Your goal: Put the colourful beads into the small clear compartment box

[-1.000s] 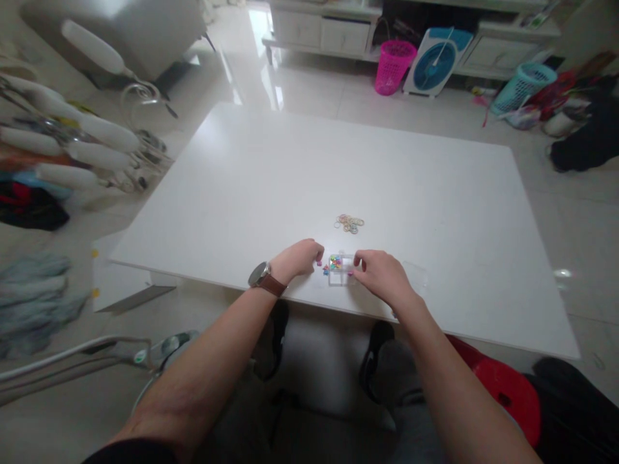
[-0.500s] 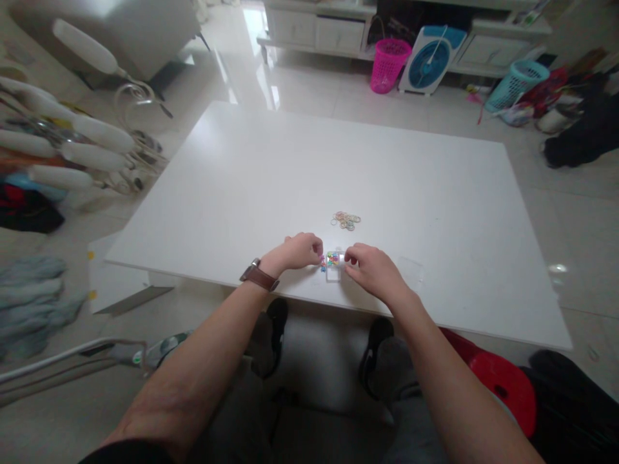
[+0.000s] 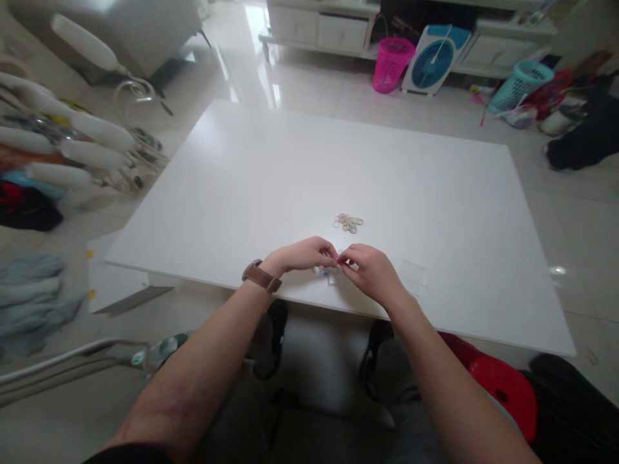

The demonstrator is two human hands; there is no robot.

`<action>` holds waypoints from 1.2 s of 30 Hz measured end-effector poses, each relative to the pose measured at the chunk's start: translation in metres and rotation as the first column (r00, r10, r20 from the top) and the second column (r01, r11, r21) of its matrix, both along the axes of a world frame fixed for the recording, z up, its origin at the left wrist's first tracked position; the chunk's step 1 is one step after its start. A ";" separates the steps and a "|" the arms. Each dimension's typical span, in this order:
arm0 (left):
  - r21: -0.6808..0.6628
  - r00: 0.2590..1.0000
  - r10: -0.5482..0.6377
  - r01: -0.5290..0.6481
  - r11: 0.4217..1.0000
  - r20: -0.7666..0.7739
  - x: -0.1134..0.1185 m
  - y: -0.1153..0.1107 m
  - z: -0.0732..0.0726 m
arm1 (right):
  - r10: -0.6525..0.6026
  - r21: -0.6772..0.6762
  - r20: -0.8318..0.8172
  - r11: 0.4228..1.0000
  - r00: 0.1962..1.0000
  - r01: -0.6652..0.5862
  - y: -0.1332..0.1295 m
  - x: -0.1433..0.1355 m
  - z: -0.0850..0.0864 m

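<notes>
The person wears a watch with a brown strap (image 3: 260, 277) and a metallic buckle (image 3: 273, 284) on the left wrist, a black sleeve (image 3: 138, 454) ending above the bare forearm, greyish trousers (image 3: 394, 361) and dark shoes (image 3: 278, 322).

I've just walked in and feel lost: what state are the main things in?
Left hand, fingers bent, grip unclear
Right hand, fingers bent, grip unclear
Clear plastic box, partly hidden by hands
Thin pale rings, loosely heaped
Clear rectangular plastic sheet, lying flat
Brown-strapped round watch, worn
Pink perforated plastic basket, upright
Blue-and-white box fan, upright
</notes>
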State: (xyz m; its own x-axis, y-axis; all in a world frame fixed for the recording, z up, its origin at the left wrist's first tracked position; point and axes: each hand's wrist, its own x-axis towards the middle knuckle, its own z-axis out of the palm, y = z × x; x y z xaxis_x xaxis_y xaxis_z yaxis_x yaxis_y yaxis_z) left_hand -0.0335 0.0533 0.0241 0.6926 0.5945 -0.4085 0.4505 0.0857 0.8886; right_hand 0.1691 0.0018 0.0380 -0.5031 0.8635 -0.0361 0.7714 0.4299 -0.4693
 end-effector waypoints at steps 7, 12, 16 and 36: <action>0.227 0.960 0.262 -0.234 0.945 -0.102 0.002 0.000 -0.002 | -0.092 -0.085 0.198 0.990 0.976 0.111 0.002 0.004 0.002; 0.334 0.926 0.371 -0.330 0.883 -0.067 0.001 0.001 -0.001 | -0.046 -0.163 0.348 0.981 0.936 0.108 0.001 0.003 -0.004; 0.355 0.923 0.381 -0.340 0.871 -0.052 0.002 0.002 -0.001 | -0.032 -0.159 0.379 0.982 0.925 0.099 0.003 -0.002 -0.008; 0.418 0.930 0.361 -0.304 0.856 -0.063 -0.001 0.002 0.005 | -0.094 -0.112 0.445 0.981 0.891 0.160 0.003 -0.006 -0.009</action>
